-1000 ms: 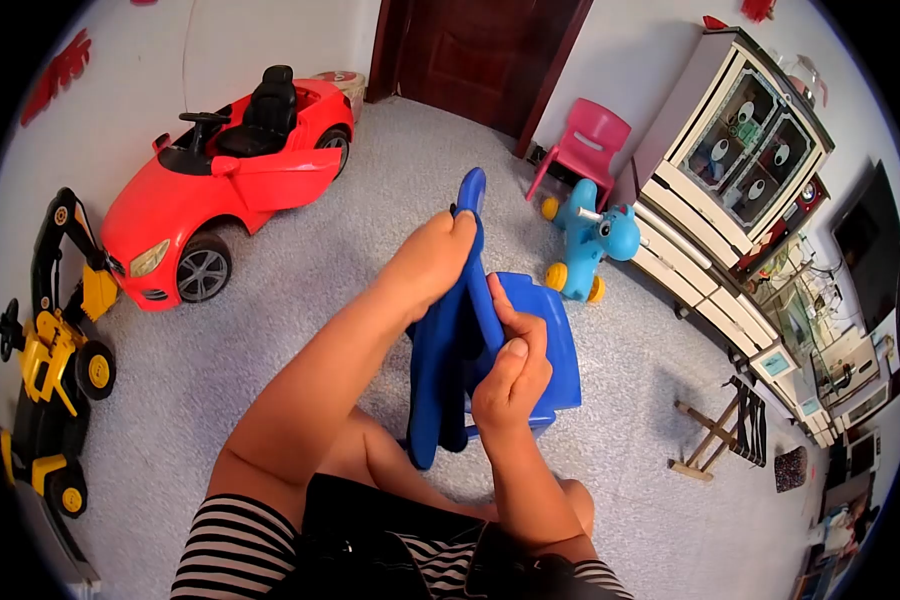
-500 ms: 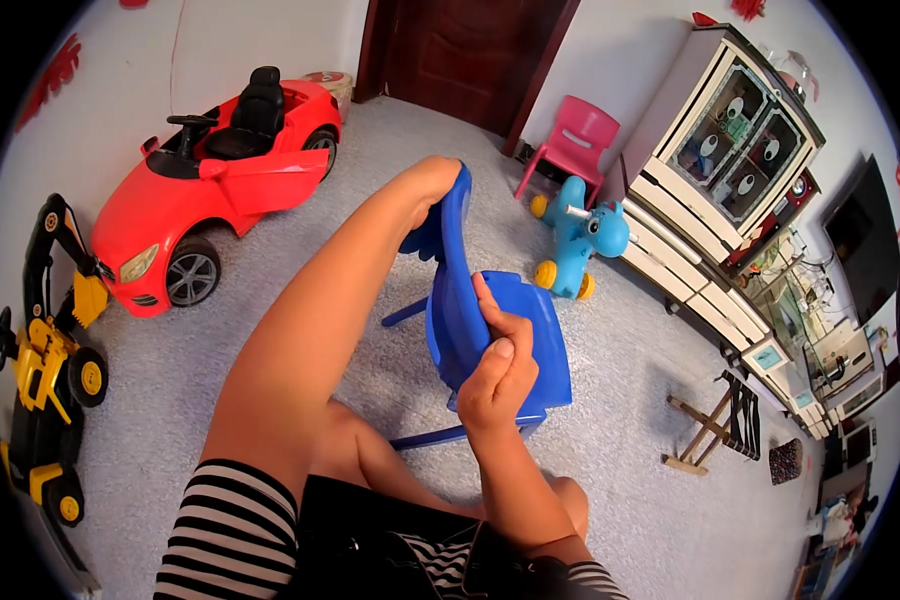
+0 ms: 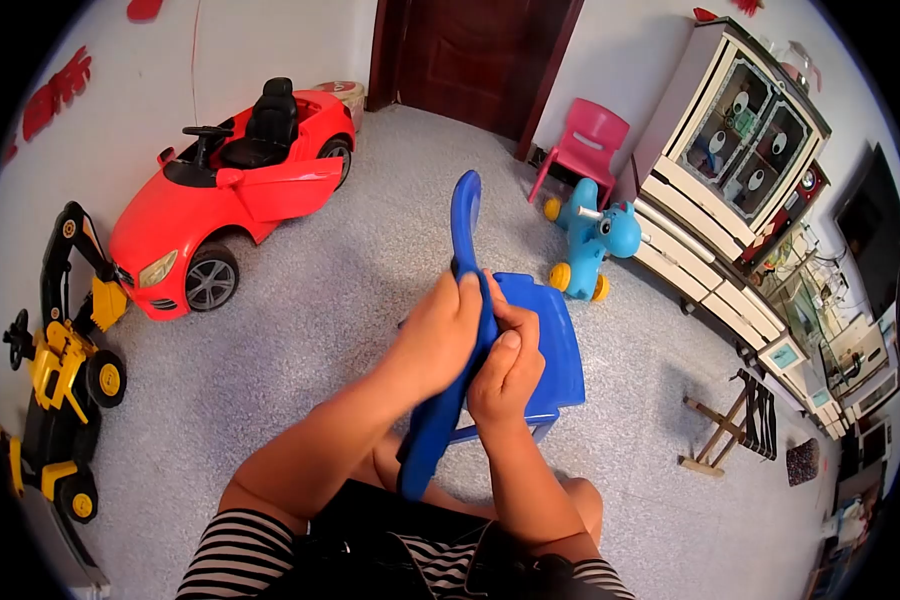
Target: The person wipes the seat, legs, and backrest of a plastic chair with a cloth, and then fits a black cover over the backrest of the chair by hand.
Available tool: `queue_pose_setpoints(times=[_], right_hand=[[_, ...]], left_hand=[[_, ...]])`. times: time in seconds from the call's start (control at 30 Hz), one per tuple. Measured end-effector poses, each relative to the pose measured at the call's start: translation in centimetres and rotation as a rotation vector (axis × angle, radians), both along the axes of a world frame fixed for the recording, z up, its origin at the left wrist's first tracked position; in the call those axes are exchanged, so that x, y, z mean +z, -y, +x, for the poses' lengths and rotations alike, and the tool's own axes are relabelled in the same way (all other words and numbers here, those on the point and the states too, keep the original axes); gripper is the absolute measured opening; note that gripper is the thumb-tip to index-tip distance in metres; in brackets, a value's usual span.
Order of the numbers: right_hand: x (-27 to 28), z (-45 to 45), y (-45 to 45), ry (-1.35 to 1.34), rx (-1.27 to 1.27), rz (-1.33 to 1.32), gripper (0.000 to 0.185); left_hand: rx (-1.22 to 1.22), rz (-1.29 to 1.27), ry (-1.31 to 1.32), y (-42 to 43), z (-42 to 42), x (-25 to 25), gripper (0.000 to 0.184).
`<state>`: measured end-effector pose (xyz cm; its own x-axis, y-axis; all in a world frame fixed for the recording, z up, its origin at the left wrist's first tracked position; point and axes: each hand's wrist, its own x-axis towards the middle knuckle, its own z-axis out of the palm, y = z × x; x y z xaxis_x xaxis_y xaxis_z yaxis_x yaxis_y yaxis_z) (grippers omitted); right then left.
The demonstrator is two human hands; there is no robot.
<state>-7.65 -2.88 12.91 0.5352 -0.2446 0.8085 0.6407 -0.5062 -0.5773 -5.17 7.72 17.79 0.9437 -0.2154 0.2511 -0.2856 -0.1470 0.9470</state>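
A small blue plastic chair [image 3: 548, 345] stands in front of me, its seat on the right and its backrest [image 3: 465, 215] seen nearly edge-on. My right hand [image 3: 507, 372] is closed on the backrest from the seat side, thumb bent over the fingers. Against the other side, my closed left hand [image 3: 442, 325] presses at about the same height. From below it a darker blue strip [image 3: 430, 450], which looks like a cloth, runs down toward my lap. My left fingertips are hidden.
A red toy car [image 3: 220, 190] with its door open and a yellow toy excavator [image 3: 60, 370] stand left. Rightward are a blue ride-on toy [image 3: 585, 240], a pink chair [image 3: 588, 140], a folding stool [image 3: 735, 425] and a cabinet [image 3: 710, 180]. A dark red door [image 3: 470, 60] is behind.
My left hand has come down from the far top of the backrest toward me, beside my right hand. The darker blue strip now shows below it. My right hand keeps its hold.
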Motion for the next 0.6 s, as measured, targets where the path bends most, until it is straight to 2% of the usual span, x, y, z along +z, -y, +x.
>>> queue_pose_setpoints(times=[0.1,0.17,0.27,0.37,0.47,0.53,0.6], right_hand=[[0.5,-1.0,0.1,-0.066,0.011,0.005,0.031],[0.3,-0.9,0.3,-0.122,0.021,0.009,0.031],[-0.2,-0.1,0.6,-0.020,0.004,-0.040,0.030],[0.1,-0.5,0.4,-0.088,0.005,-0.032,0.031],[0.2,-0.3,0.1,-0.067,0.054,0.021,0.031],[0.1,-0.1,0.1,-0.015,0.042,-0.003,0.031],[0.3,-0.3,-0.2,-0.049,0.066,0.011,0.032]], left_hand=[[0.007,-0.027,0.095,0.2,-1.9,-1.2,0.039],[-0.055,-0.039,-0.008,0.1,-1.2,-1.1,0.037],[0.007,-0.038,-0.048,0.3,0.0,-0.7,0.039],[0.023,-0.118,-0.118,0.1,2.6,0.3,0.046],[0.060,-0.039,-0.146,0.0,7.7,-0.3,0.046],[-0.068,-0.097,-0.282,-0.3,10.1,0.8,0.046],[-0.080,-0.115,-0.325,-0.1,11.5,2.4,0.045]])
